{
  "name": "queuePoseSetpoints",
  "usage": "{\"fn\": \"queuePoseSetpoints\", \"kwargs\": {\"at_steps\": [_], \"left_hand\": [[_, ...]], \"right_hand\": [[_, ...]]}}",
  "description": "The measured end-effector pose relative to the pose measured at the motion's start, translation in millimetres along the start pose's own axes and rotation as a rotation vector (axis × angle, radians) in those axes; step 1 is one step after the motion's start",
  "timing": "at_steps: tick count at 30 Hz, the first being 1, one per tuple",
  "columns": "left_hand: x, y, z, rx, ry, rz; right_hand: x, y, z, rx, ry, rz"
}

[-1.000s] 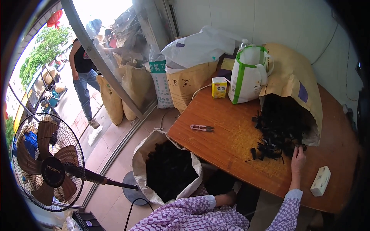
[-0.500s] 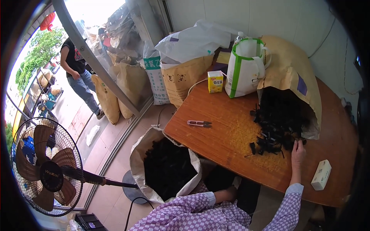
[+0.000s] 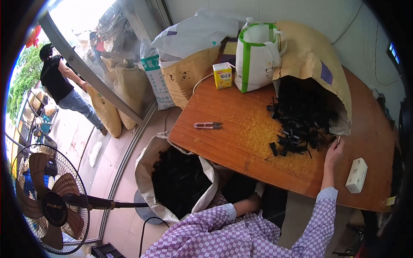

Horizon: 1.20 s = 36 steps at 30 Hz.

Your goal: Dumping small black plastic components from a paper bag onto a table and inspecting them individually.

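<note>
Remotely, I'd move my right hand (image 3: pixel 334 154) gently beside the black strips (image 3: pixel 303 136) on the table (image 3: pixel 195 106); whether it or my left hand (image 3: pixel 253 203) pinches anything, I can't tell.

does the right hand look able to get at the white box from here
Probably yes: the white box sits on the table just to the right of the right hand and its wrist, and nothing visible stands between them.

A glossy, smooth wood finish was seen on the table (image 3: pixel 215 142), matt paper on the brown sack (image 3: pixel 307 49), woven-looking plastic on the white sack (image 3: pixel 143 172).
</note>
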<state>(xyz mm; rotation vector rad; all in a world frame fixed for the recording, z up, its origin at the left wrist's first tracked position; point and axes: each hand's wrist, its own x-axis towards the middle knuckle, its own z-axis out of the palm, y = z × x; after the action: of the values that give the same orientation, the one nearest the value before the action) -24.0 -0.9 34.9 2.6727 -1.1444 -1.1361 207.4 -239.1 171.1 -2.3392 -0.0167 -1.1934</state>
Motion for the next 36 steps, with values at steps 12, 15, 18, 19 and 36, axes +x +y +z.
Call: {"fn": "queuePoseSetpoints", "kwargs": {"at_steps": [12,15,18,19,36], "left_hand": [[-3.9,1.2,-2.8,-0.048,0.053,-0.015],[-3.9,2.6,-0.6,-0.014,0.051,-0.028],[-8.0,3.6,1.5,0.035,0.076,-0.029],[-10.2,3.7,2.5,0.054,0.102,-0.011],[-57.2,-3.0,14.0,-0.108,0.519,-0.007]], "right_hand": [[4.5,-16.6,-8.8,-0.388,-0.426,0.154],[2.1,-13.7,-6.4,-0.32,-0.451,0.071],[-0.6,-16.0,-6.1,-0.315,-0.46,0.057],[-2.7,-16.2,-6.6,-0.316,-0.442,0.028],[-19.9,3.1,-0.9,-0.192,-0.229,-0.004]]}}
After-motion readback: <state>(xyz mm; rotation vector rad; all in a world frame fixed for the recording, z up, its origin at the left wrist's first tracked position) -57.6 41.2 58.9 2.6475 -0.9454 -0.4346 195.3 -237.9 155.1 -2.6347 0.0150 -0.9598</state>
